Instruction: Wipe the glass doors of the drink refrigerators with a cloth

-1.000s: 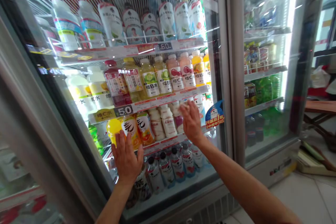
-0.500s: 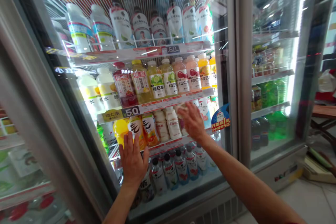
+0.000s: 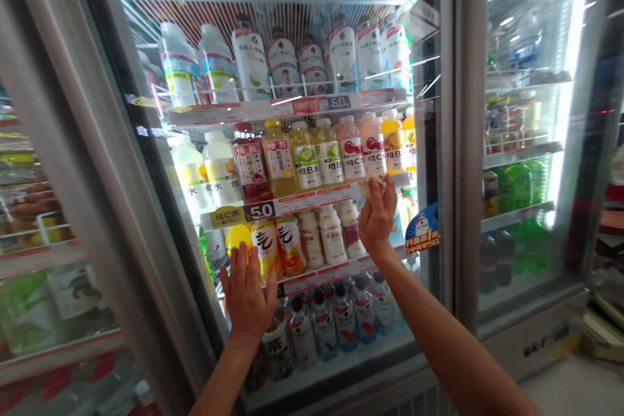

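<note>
Glass door (image 3: 425, 143) fronts shelved bottles (image 3: 307, 156); left hand (image 3: 247, 302) sits lower, palm facing the pane, fingers extended; right hand (image 3: 378, 218) reaches higher, forearm slanting upward, fingers curled around a pale wad (image 3: 374, 184) before a shelf edge (image 3: 322, 194).

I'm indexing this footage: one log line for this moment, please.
left hand: open, palm toward glass door | right hand: higher, fingers curled over pale wad | behind glass: shelved bottles
</note>
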